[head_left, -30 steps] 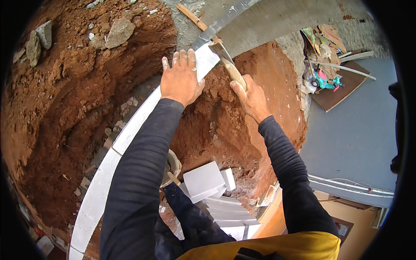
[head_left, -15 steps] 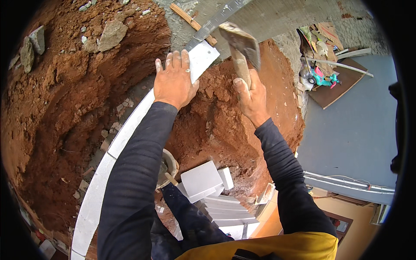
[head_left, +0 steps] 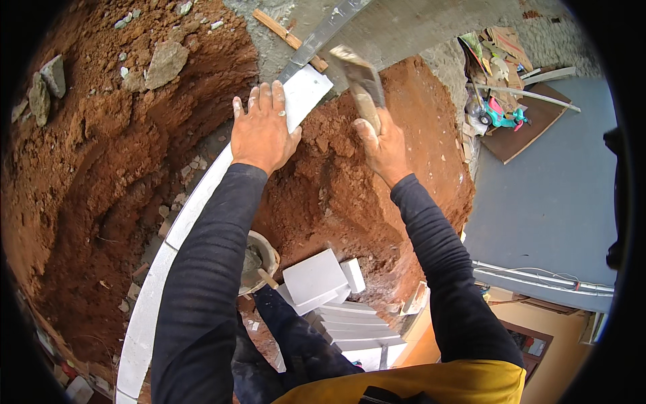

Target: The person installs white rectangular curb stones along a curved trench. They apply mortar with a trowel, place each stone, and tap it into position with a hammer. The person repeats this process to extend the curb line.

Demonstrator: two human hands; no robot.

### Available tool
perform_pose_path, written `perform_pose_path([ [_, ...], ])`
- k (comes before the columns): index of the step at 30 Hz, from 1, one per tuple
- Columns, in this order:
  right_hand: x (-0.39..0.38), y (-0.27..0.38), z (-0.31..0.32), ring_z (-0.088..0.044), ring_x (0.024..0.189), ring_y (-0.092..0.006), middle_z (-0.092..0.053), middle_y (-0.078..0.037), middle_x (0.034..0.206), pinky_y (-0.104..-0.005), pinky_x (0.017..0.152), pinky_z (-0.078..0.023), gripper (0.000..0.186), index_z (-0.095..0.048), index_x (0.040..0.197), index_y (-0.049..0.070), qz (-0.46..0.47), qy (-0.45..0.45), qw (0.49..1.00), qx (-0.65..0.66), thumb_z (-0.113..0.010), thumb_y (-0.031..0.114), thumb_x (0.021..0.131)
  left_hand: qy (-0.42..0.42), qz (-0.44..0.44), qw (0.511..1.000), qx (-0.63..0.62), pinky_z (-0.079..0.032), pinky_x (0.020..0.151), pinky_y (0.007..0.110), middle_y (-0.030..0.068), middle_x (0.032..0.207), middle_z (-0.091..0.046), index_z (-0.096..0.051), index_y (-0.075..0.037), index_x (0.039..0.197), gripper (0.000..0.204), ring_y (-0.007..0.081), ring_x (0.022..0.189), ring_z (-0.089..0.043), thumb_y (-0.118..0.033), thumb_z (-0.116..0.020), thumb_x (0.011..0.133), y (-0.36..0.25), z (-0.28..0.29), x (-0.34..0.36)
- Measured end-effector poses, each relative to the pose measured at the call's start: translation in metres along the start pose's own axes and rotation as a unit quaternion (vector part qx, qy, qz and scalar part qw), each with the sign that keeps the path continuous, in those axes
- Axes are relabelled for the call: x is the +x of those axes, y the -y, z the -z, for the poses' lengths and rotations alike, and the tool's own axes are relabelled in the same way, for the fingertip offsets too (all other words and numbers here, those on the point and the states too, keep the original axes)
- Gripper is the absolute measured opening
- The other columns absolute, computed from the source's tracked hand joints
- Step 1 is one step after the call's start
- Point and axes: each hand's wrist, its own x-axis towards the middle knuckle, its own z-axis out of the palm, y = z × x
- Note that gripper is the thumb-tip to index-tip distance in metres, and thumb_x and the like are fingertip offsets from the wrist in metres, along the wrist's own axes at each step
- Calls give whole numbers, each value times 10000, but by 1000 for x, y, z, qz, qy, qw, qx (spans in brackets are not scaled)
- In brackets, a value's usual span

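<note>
My left hand (head_left: pixel 262 131) lies flat, fingers spread, on the end block (head_left: pixel 306 91) of a curved row of white blocks (head_left: pixel 155 289). My right hand (head_left: pixel 382 145) grips the wooden handle of a mason's tool (head_left: pixel 360 77), a trowel or hammer, raised above the red earth mound (head_left: pixel 350 195) just right of that block. A long metal straightedge (head_left: pixel 323 34) lies on the grey cement beyond the block's far end.
Red soil with grey stones (head_left: pixel 165 60) slopes down on the left. A bucket of mortar (head_left: pixel 256 259) and stacked white blocks (head_left: pixel 323 279) sit by my legs. A wooden stick (head_left: pixel 286 37) lies on the cement. Scrap boards and a teal toy (head_left: pixel 501 114) clutter the right.
My right hand has lifted the tool from beside the block's end and swung it up and to the right. My left hand has stayed on the block.
</note>
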Motion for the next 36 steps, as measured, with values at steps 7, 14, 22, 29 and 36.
perform_pose_path([
  [7,11,-6,11,-723,768,-441,-708,-234,787,-550,720,-546,641,-613,1072,29,-54,56,996,-46,-534,664,1056,10,2,1000,2,-263,1296,580,204,1686,-388,-272,-5,1677,927,357,1581,-359,-518,-638,997,-1,2,0],
  [14,12,-4,7,-715,801,-471,-700,-258,794,-568,749,-541,675,-616,1076,5,-91,151,976,-125,-518,672,1060,10,4,1000,12,-264,1294,588,200,1689,-389,-261,-8,1682,934,356,1578,-364,-518,-636,996,-3,1,-1],
  [22,13,-15,11,-720,804,-441,-706,-233,805,-553,750,-543,688,-636,1079,41,-99,166,974,-117,-516,717,1038,-16,-3,1000,9,-298,1272,604,204,1661,-421,-296,4,1667,935,357,1548,-405,-512,-665,980,-1,-3,-1],
  [29,-188,17,-4,-702,836,-310,-682,-150,894,-453,785,-548,576,-626,1189,103,-310,165,923,159,-603,658,1034,10,-16,1000,5,-188,1308,631,140,1804,-154,-226,-123,1724,971,353,1661,-151,-554,-660,969,-2,1,3],
  [36,-536,105,-72,-667,666,-220,-698,-127,926,-393,612,-572,443,-542,1278,-13,-673,156,598,406,-758,172,938,-107,-212,969,67,-143,1281,704,150,1786,-209,-339,-126,1689,850,435,1653,-85,-416,-717,985,-10,7,-61],
])
